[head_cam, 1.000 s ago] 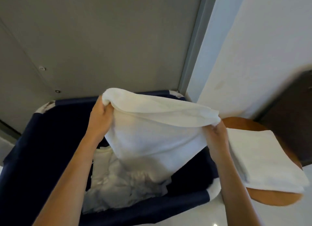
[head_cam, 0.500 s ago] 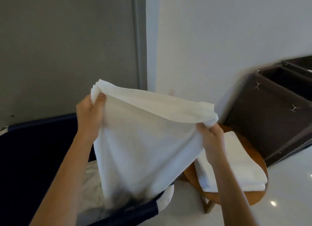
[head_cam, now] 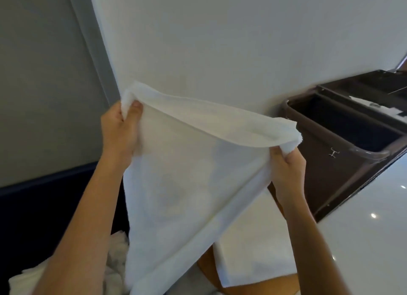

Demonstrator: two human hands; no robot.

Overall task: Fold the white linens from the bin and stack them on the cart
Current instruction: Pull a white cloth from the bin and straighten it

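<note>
While both hands pinch its upper corners, the white linen (head_cam: pixel 187 184) hangs doubled in mid-frame.

- Left hand (head_cam: pixel 120 138): thumb and fingers (head_cam: pixel 136 108) curled tight round the bunched left corner, high at centre left.
- Right hand (head_cam: pixel 286 173): fingers (head_cam: pixel 284 157) curled round the right corner, lower, at centre right.
- Held edge: taut, sloping from upper left down to lower right. Cloth falls away from it and narrows toward the bottom centre.

Key relation: the folded stack (head_cam: pixel 253 250) lies below and right of the held cloth, just under the right wrist and partly hidden behind the hanging panel. The right hand is the nearer one. My guess is that the cloth needs another fold before it is laid there, long edge matched to the stack.

Containers:
- Navy bin (head_cam: pixel 44 206), lower left, under the left forearm. It holds crumpled linens (head_cam: pixel 116 261), so the task looks far from finished.
- Wooden top (head_cam: pixel 206 265), bottom centre, carries the folded stack.
- Dark brown cart (head_cam: pixel 334 184), right edge. Its near compartment is dark and I cannot tell the contents. Something white shows farther back.
</note>
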